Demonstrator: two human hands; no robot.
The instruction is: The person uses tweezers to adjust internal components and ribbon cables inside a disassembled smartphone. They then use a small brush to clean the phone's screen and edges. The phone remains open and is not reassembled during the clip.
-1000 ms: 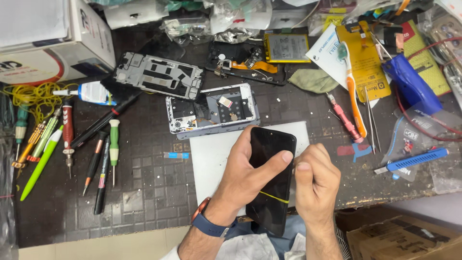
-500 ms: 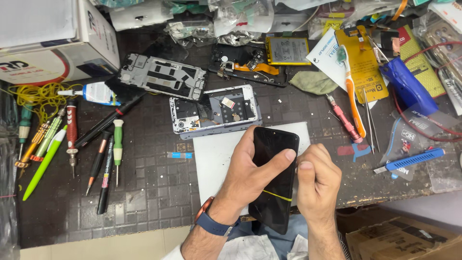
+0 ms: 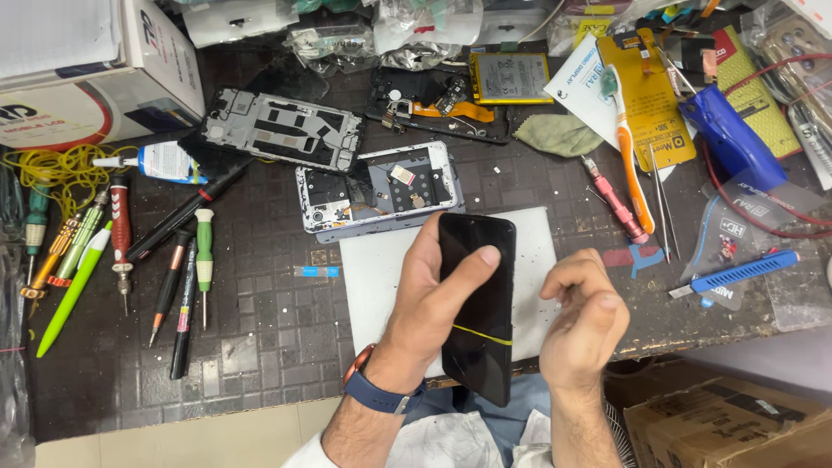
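My left hand (image 3: 429, 303), with a blue watch on the wrist, grips a black phone screen panel (image 3: 479, 290) upright over the table's front edge, thumb across its glass. A thin yellow strip (image 3: 482, 334) crosses the panel's lower part. My right hand (image 3: 582, 321) hovers just right of the panel without touching it, its fingers curled and thumb against the forefinger; I see nothing in it. Under both hands lies a white work mat (image 3: 373, 269). Just beyond the mat lies an opened phone body (image 3: 377, 186) with its insides showing.
Several screwdrivers (image 3: 121, 234) and pens lie at the left beside a glue bottle (image 3: 147, 162). A bare phone mid-frame (image 3: 282, 130), a battery (image 3: 510, 78), a toothbrush (image 3: 628, 147), a red screwdriver (image 3: 615, 199) and a blue tool (image 3: 737, 273) surround the mat. A cardboard box (image 3: 728, 425) stands below right.
My right hand has come off the panel's lower right edge and moved to the right, its fingers curling. My left hand keeps hold of the panel.
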